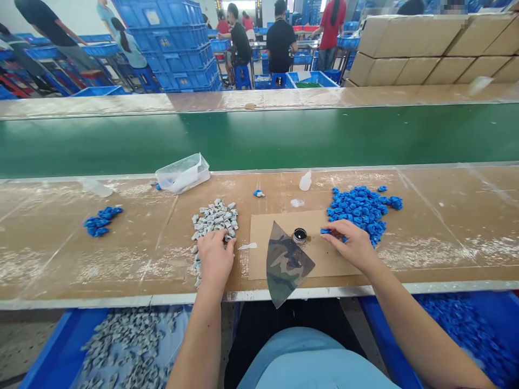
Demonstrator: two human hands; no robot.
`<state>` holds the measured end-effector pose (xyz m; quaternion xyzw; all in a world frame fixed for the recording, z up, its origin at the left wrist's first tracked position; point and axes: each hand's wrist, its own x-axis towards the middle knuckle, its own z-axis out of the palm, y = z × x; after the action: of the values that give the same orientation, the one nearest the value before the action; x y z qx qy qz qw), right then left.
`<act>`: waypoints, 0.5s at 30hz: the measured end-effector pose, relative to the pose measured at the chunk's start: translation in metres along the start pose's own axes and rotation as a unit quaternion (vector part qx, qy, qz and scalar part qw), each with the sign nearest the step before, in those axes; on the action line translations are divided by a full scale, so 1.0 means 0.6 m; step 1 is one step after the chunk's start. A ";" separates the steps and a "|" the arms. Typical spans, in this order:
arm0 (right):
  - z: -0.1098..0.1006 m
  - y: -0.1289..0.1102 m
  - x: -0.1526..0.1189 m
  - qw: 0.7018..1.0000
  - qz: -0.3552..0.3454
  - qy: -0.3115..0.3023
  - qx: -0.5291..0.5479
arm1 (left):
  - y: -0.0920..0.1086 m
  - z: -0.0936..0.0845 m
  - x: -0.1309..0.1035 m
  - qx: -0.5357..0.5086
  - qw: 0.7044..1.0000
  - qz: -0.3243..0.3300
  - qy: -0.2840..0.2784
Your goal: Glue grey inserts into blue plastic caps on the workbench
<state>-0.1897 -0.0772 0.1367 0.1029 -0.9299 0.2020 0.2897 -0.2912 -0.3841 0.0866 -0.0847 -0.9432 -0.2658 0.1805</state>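
Beside the blue pile [359, 210], the right hand [352, 243] pinches a blue piece [325, 231], probably best held lightly by its edge, while the left hand [214, 258] reaches into the grey pieces [217, 217], its grip impossible to tell.

Bright, even light all over, and there's the sheen, pale reflections across the green belt [259, 138] in the upper half; people [45, 20] at upper left lean, stretched by the wide lens, background soft, and blocky pixelation sits upper right
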 end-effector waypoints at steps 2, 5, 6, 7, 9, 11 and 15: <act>0.006 -0.012 0.006 0.999 0.006 0.001 0.034 | 0.011 0.006 0.007 0.029 0.999 0.009 -0.020; 0.012 -0.022 0.011 0.997 0.020 -0.011 0.074 | 0.022 0.014 0.018 0.058 0.997 0.019 -0.050; 0.013 -0.024 0.013 0.996 0.027 -0.014 0.085 | 0.022 0.017 0.021 0.063 0.996 0.024 -0.054; 0.015 -0.026 0.014 0.995 0.032 -0.016 0.092 | 0.021 0.020 0.023 0.064 0.996 0.030 -0.052; 0.017 -0.029 0.018 0.995 0.030 -0.023 0.090 | 0.016 0.026 0.027 0.050 0.997 0.045 -0.030; 0.021 -0.031 0.022 0.997 0.008 -0.030 0.068 | 0.012 0.029 0.027 0.006 0.998 0.059 0.008; 0.028 -0.032 0.028 0.998 -0.058 -0.025 0.027 | 0.024 0.018 0.012 -0.174 0.983 0.013 0.047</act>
<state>-0.2059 -0.1029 0.1401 0.1692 -0.9237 0.2072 0.2744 -0.2972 -0.3659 0.0874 -0.1144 -0.8717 -0.4275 0.2103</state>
